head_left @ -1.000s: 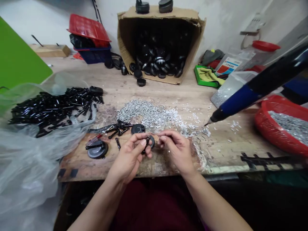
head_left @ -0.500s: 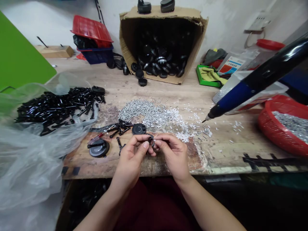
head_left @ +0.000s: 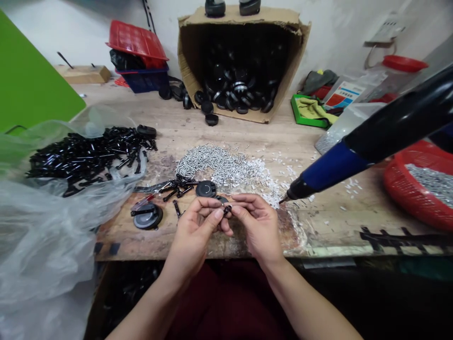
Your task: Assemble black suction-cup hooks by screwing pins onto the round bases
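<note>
Between my two hands is a small glossy black lever-like part, mostly hidden by fingertips. My left hand pinches it with thumb and forefinger. From the other side my right hand has thumb and forefinger closed at the part's end; whether a tiny piece is in that pinch I cannot make out. Just beyond lie a round black disc and a pile of small metal pins, with white plastic bits beside it. To the left, another black lever lies across a round grey-black disc.
A blue-and-black powered screwdriver slants in from the right, tip near the white bits. A cardboard box of black round parts stands behind. Black levers lie on a plastic bag at left; a red basket stands right.
The black part has turned and shows more between my fingertips. The screwdriver has swung left and down, closer to my right hand. The view has shifted slightly.
</note>
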The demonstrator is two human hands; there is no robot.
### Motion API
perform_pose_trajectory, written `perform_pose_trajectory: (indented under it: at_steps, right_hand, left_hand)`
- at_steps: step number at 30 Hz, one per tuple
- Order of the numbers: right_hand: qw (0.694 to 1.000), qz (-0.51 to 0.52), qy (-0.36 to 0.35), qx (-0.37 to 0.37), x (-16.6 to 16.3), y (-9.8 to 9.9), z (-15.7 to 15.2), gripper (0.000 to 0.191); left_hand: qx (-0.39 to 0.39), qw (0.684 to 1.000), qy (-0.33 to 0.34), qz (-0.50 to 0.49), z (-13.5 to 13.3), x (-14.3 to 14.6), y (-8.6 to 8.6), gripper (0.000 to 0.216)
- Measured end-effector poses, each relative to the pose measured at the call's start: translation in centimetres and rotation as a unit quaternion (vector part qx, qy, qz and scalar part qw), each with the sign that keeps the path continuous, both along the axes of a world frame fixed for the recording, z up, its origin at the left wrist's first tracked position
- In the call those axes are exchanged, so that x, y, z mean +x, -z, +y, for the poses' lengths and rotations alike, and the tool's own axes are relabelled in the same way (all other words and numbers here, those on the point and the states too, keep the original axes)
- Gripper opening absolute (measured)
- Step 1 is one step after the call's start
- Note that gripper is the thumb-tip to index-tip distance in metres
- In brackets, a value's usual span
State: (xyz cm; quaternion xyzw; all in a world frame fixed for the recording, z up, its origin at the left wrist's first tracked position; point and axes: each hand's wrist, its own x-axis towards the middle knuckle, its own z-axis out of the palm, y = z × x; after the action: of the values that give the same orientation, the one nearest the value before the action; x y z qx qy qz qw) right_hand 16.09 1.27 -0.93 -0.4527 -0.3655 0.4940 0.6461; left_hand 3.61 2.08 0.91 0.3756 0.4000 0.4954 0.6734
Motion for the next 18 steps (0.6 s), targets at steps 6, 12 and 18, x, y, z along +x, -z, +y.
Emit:
perform_pose_trajectory:
  at_steps: [6, 12, 18]
  right_hand:
    - [0.995, -0.093, 0.027, 0.026, -0.1, -1.2, -0.9, 0.014]
    - [0.992, -0.118, 0.033, 0.028, -0.2, -1.8, -1.5, 0.017]
    - [0.987, -0.159, 0.008, 0.004, 0.3, -0.4, -3.5, 0.026]
  left_hand:
    - [0.143, 0.968, -0.078, 0.192, -0.9, -0.1, 0.6, 0.008]
    - [0.218, 0.935, -0.111, 0.255, -1.4, 0.0, 1.9, 0.014]
    - [0.195, 0.934, -0.039, 0.298, -3.0, -0.9, 2.5, 0.025]
